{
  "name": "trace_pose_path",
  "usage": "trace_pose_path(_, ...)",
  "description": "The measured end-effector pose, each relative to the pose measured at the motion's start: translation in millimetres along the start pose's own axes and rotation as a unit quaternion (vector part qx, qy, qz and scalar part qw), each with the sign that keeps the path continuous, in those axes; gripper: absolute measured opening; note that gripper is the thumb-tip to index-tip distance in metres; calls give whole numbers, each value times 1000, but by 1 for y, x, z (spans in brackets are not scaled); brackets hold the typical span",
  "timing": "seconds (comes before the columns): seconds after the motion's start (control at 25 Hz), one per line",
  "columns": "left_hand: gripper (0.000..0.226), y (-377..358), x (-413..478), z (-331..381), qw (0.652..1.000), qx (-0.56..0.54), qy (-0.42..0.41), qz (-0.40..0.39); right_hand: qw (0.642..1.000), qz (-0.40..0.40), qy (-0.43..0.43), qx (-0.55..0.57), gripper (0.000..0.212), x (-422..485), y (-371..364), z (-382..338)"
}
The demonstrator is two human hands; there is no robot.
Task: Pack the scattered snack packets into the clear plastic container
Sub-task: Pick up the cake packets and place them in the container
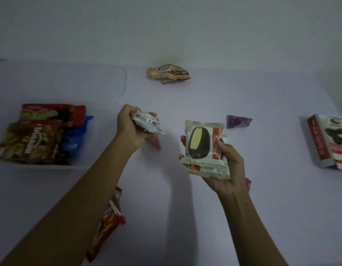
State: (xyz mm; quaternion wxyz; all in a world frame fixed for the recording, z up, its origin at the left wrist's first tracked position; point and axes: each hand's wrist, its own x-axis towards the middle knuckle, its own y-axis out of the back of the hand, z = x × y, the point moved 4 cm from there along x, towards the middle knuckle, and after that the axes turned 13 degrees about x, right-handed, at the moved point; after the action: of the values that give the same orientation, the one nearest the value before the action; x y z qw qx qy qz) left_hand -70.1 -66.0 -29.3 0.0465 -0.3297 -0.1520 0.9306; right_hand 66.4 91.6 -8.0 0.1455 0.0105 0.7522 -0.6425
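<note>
My left hand (128, 129) grips a white snack packet (149, 124) above the table's middle. A little to its right, my right hand (226, 169) holds two stacked white cake packets (203, 145) printed with a chocolate pie. At the left stands the clear plastic container (93, 164), which holds a brown biscuit pack (30, 142), a red pack (53, 114) and a blue pack (75, 139). Loose on the table lie an orange wafer packet (168, 73), a purple packet (238, 121), a pink packet (154, 143) under my left hand and a red packet (107, 225) under my left forearm.
The clear lid (108, 77) lies flat behind the container. A red and white snack box (327, 141) sits open at the right edge. A bit of pink wrapper (248, 182) shows behind my right wrist. A pale wall rises behind the table.
</note>
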Motion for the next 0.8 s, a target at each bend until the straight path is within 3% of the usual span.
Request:
trace_pose_path(0.08,34,30,-8,6,990,-134,46,4,1000,-5,-20,-3,43,12,-6,22)
trace_pose_path(0.2,47,67,-18,13,979,-194,65,-12,999,18,-12,-31,64,28,-13,47)
trace_pose_path(0.28,51,84,-24,22,985,-160,54,-35,998,13,-9,-59,65,40,-19,62)
trace_pose_path(0.4,50,104,-36,44,991,-124,6,-50,993,24,-16,-114,87,64,-27,75)
trace_pose_path(0.48,45,124,-44,56,998,-64,-22,7,988,32,-37,-147,88,83,-36,83)
trace_pose_path(0.56,42,142,-47,61,996,12,-50,67,976,38,-60,-204,75,102,-52,88)
trace_pose_path(0.64,46,161,-49,64,973,153,-97,143,939,48,-58,-335,45,124,-72,92)
trace_pose_path(0.72,56,168,-49,63,902,345,-152,211,865,26,-35,-500,30,151,-93,93)
trace_pose_path(0.8,65,163,-46,57,823,466,-222,237,774,-41,-59,-629,33,177,-107,101)
